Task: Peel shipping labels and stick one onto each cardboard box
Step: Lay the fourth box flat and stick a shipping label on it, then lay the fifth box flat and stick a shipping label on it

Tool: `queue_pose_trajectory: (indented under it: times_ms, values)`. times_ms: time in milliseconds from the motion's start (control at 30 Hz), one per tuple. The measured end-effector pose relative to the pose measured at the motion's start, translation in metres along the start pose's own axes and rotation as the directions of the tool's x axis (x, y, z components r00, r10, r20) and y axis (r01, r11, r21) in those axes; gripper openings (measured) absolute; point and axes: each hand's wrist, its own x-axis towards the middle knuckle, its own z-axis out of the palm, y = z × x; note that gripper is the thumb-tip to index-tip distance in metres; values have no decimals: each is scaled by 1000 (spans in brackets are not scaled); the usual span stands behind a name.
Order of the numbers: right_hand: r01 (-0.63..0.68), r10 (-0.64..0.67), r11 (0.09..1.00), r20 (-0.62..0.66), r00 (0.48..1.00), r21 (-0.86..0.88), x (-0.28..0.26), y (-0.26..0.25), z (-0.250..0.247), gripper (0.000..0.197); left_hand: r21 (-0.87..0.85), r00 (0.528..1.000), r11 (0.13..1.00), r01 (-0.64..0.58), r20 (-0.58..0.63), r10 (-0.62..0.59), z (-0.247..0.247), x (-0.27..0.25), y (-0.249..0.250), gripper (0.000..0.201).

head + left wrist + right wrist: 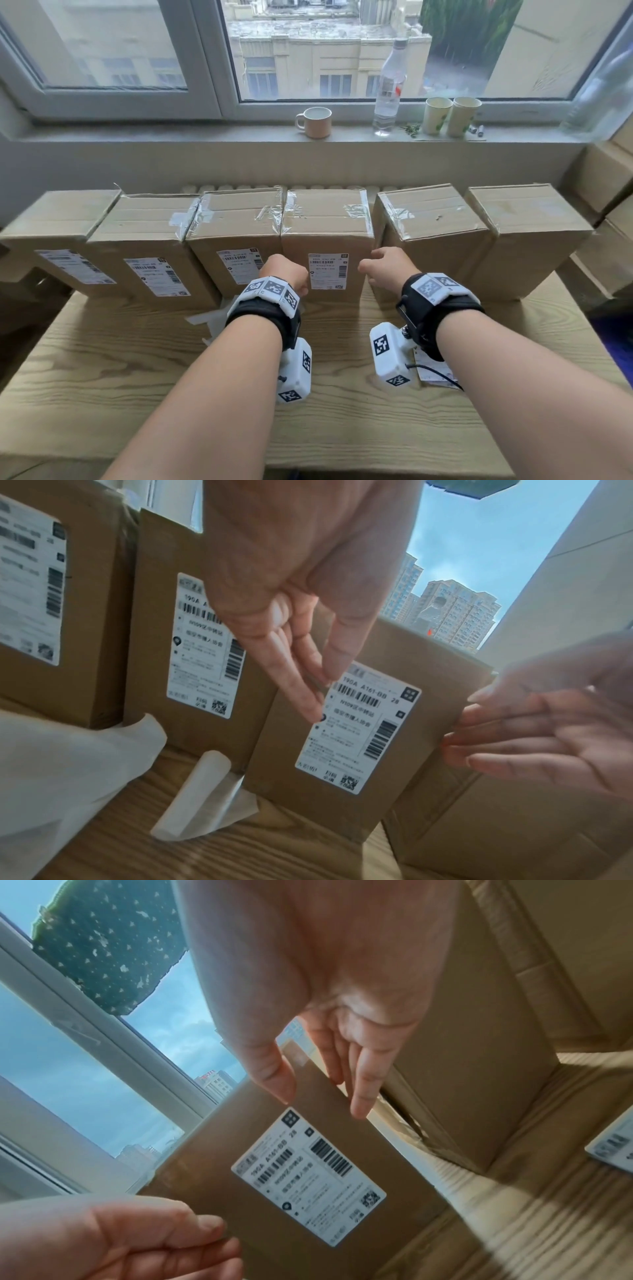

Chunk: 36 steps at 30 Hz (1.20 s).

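Several brown cardboard boxes stand in a row along the back of the wooden table (239,394). The four on the left carry white shipping labels; the two on the right, such as the fifth box (435,246), show bare fronts. My left hand (286,274) (318,693) hangs with straight fingers at the left edge of the label (327,270) (359,731) (308,1175) on the fourth box (325,236). My right hand (383,262) (329,1080) is relaxed at that box's right edge. Neither hand holds anything. A label sheet (431,371) lies under my right wrist.
Peeled backing papers (205,318) (205,796) lie curled on the table below the third box. A mug (315,121), a clear bottle (390,85) and two paper cups (450,116) stand on the windowsill behind. More boxes (609,205) are stacked at the far right.
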Motion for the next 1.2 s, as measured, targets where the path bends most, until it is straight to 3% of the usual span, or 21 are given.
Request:
queue_pose_trajectory:
  times_ms: [100,233,300,400,500,600,700,833,933,1200]
  values:
    - [16,-13,987,-23,1000,162,-5,2,-15,34,-49,995,999,12,98,-7,6,-20,18,8]
    - [84,-74,983,-65,995,164,-20,6,-42,17,-27,967,985,-172,185,174,26,-48,47,9]
    - [135,-124,986,-116,985,95,-25,13,-60,18,17,941,947,-321,115,317,41,-57,61,12]
    - [157,-138,985,-219,966,69,-26,27,-89,17,248,837,811,-530,1,547,67,-70,82,15]
    - [133,-95,986,-316,944,100,-25,43,-111,18,464,743,643,-609,48,668,91,-81,91,30]
    - [105,-72,992,-368,927,68,-26,62,-120,20,582,723,533,-614,143,676,107,-78,92,46]
    - [78,-52,995,-370,928,56,-24,78,-123,21,662,726,452,-598,208,656,115,-74,90,41]
    - [63,-37,996,-390,920,55,-20,87,-128,17,654,700,489,-577,87,709,113,-74,92,26]
    - [59,-18,995,-427,904,82,-17,88,-131,15,662,713,530,-530,10,701,108,-73,94,20]
    - [49,-38,998,-346,937,25,-13,89,-121,62,552,805,716,-428,-127,579,96,-74,85,5]
